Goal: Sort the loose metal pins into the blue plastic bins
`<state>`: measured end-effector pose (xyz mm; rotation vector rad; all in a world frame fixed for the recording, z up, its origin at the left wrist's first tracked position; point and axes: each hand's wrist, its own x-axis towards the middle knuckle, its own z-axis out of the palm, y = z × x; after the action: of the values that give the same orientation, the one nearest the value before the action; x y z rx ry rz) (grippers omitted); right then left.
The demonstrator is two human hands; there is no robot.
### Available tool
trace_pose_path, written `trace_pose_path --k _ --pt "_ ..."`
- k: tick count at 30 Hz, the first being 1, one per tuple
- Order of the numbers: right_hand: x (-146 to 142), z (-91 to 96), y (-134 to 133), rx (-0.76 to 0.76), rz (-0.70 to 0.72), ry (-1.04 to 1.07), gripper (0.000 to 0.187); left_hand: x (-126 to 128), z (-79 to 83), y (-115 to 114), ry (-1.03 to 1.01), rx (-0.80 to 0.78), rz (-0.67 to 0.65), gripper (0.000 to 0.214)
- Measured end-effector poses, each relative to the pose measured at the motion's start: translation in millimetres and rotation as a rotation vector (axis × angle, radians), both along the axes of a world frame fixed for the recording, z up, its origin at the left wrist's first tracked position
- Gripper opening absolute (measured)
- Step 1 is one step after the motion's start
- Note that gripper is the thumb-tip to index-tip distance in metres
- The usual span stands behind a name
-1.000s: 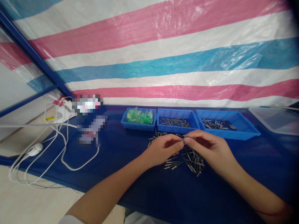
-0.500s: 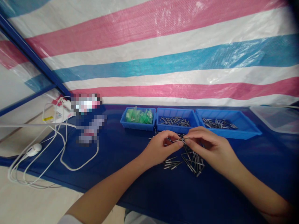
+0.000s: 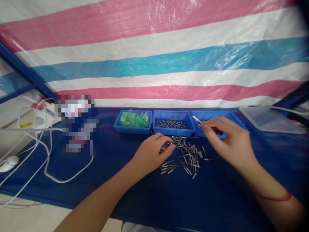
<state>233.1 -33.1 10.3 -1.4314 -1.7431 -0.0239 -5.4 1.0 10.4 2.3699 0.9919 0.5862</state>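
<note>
Silvery slender pin [image 3: 196, 119] is pinched in right hand [image 3: 230, 140]; left hand [image 3: 151, 150] grip looks unclear.

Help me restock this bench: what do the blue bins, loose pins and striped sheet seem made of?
Blue bins: probably molded plastic, slightly glossy, with ribbed walls.
Loose pins: likely metal, shiny, from silvery glints; which metal is unclear.
Striped sheet: apparently woven plastic, glossy, showing fine weave and crinkled glare.
</note>
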Motion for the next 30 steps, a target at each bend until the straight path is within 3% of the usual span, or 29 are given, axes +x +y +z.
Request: trace_pose_path --k 4,9,13,17,22,26,30 --pt "38.3 1.7 7.2 -0.053 -0.317 -0.117 0.02 -2.9 -7.1 4.7 0.173 0.146 -0.021 0.024" --pt "71.3 -16.9 16.8 -0.124 -0.469 -0.372 0.027 -4.0 -10.8 6.2 0.318 0.196 -0.012 0.021" --pt "74.2 -23.1 19.2 -0.132 -0.536 -0.462 0.03 -4.2 -9.2 5.9 0.38 0.191 -0.017 0.02" --pt "52.7 -18.6 17.7 -0.064 -0.414 -0.343 0.028 -2.5 -7.9 5.8 0.39 0.164 -0.037 0.017" --pt "6.8 -15.9 9.6 0.012 -0.106 -0.253 0.018 -3.3 -7.0 8.6 0.355 0.138 -0.076 0.016" --pt "-20.6 -16.8 1.8 -0.017 0.128 -0.256 0.013 -6.4 -7.4 10.4 0.339 0.139 -0.087 0.019" --pt "-32.7 -19.9 -2.5 -0.059 0.239 -0.263 0.013 -4.4 -10.9 6.8 0.374 0.196 -0.068 0.028"
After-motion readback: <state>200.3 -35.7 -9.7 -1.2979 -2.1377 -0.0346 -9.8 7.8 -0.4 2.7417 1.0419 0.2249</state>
